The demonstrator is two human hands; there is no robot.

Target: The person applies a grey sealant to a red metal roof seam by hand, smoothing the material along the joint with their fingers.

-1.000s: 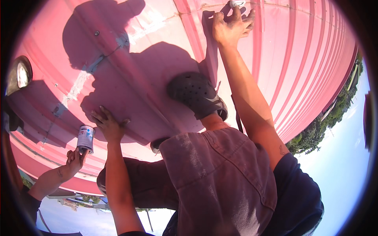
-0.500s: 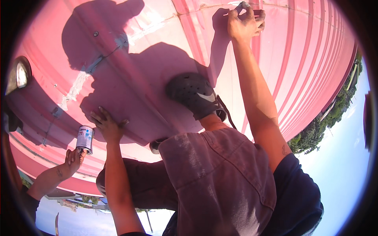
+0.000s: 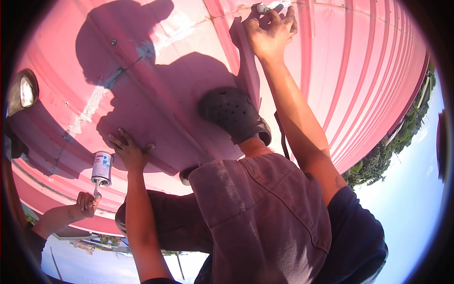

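My right hand (image 3: 272,35) is stretched out to the far seam of the pink ribbed metal roof (image 3: 326,47). Its fingers are bent and apart, and whitish-grey paste (image 3: 262,8) coats a fingertip pressed to the seam. My left hand (image 3: 130,151) lies flat on the shaded roof with fingers spread, holding nothing. Close to it is a small labelled can (image 3: 102,168). Another person's hand (image 3: 86,204) draws a strand of grey paste (image 3: 97,188) from the can's lower end on one finger.
My dark clog (image 3: 231,113) rests on the roof between my arms. A streak of dried whitish sealant (image 3: 90,109) crosses the sheets at left, partly under my shadow. Screw heads (image 3: 113,42) stud the metal. Trees (image 3: 373,165) and sky lie beyond the right edge.
My right hand has slid left along the far seam. The other person's finger has pulled back from the can, trailing paste. My left hand has not moved.
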